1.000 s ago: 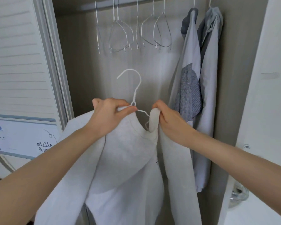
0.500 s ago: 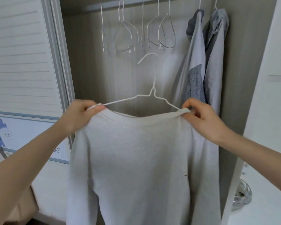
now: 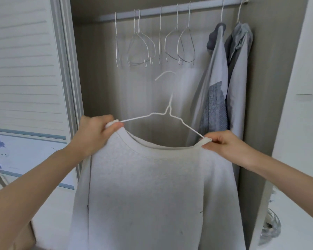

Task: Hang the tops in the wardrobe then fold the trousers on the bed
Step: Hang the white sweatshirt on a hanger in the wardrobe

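Left grip (image 3: 96,134) and right grip (image 3: 224,144) pinching pale top (image 3: 148,186) at collar ends over wire hanger (image 3: 167,112); risk: shoulder slipping off, hook at 12 o'clock snagging empty hangers (image 3: 152,46) below rail (image 3: 170,10).

Two bare forearms are showing in the head view, one coming in from each lower corner. Neither arm is wearing a sleeve anywhere the frame is reaching: no cuff edge is showing at either border. The left hand (image 3: 96,134) is wearing no glove, ring or band that can be made out, and its wrist is carrying no watch or bracelet. The right hand (image 3: 228,147) is likewise showing bare, with nothing worn on the fingers or the wrist. Fingernails are too small and blurred here to describe. The rest of the person's body is lying outside the frame.
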`<state>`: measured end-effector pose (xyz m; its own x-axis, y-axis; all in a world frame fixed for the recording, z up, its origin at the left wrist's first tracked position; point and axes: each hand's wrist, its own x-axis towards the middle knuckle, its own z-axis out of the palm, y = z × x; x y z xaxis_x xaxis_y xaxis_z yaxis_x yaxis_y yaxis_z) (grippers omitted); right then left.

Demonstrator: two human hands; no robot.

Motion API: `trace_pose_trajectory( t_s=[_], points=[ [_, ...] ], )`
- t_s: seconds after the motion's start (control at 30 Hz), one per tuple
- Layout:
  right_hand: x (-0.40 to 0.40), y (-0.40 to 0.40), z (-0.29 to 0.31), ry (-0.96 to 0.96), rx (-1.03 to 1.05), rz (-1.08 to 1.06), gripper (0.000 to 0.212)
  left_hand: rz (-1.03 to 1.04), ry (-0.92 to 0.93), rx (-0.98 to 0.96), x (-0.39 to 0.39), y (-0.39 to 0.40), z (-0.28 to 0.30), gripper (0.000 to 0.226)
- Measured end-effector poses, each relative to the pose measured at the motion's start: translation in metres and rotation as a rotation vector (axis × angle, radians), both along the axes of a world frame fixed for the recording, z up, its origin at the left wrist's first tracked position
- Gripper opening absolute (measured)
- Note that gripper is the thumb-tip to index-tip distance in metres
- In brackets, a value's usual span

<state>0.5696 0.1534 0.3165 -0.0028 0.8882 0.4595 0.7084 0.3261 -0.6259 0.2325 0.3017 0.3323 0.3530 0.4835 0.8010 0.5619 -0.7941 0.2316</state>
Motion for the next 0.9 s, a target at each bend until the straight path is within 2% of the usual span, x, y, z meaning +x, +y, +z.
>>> trace_pose_trajectory(
  t_s=[0.03, 0.1, 0.17, 0.27, 0.4, 0.43, 0.53, 0.67, 0.8, 0.83, 0.9],
  points=[
    [-0.005, 0.001, 0.004, -0.044, 0.024, 0.017, 0.016, 0.005, 0.080, 0.077, 0.003, 0.001, 0.001, 0.048],
    [-0.009, 0.001, 0.018, -0.093, 0.020, 0.060, 0.019, -0.026, 0.108, 0.110, 0.006, 0.005, 0.002, 0.052],
    [-0.003, -0.007, 0.033, -0.043, -0.063, 0.136, 0.017, -0.041, 0.039, 0.113, 0.004, 0.012, 0.000, 0.056],
    [0.016, -0.016, 0.045, 0.015, -0.132, 0.193, 0.027, -0.047, -0.045, 0.045, -0.007, 0.017, -0.005, 0.055],
    [0.014, -0.015, 0.041, -0.179, -0.099, 0.179, 0.010, -0.082, -0.055, -0.004, -0.003, 0.014, -0.008, 0.045],
    [0.013, -0.014, 0.037, -0.202, -0.095, 0.174, 0.011, -0.085, -0.057, -0.016, -0.002, 0.014, -0.009, 0.045],
    [0.010, -0.014, 0.024, -0.125, -0.130, 0.157, 0.041, -0.074, -0.079, -0.038, -0.001, 0.017, -0.012, 0.042],
    [0.005, -0.008, 0.008, -0.263, -0.081, 0.038, 0.057, -0.073, -0.113, -0.044, 0.000, 0.022, -0.011, 0.044],
    [-0.010, -0.014, 0.016, -0.025, -0.046, 0.090, 0.083, -0.008, -0.001, 0.010, 0.000, 0.025, 0.000, 0.038],
    [-0.015, -0.019, 0.022, 0.076, -0.078, 0.122, 0.076, 0.031, 0.043, 0.000, -0.001, 0.029, 0.006, 0.042],
    [-0.022, -0.026, 0.033, 0.303, -0.158, 0.155, 0.047, 0.121, 0.144, -0.047, -0.001, 0.040, 0.019, 0.049]
  ],
)
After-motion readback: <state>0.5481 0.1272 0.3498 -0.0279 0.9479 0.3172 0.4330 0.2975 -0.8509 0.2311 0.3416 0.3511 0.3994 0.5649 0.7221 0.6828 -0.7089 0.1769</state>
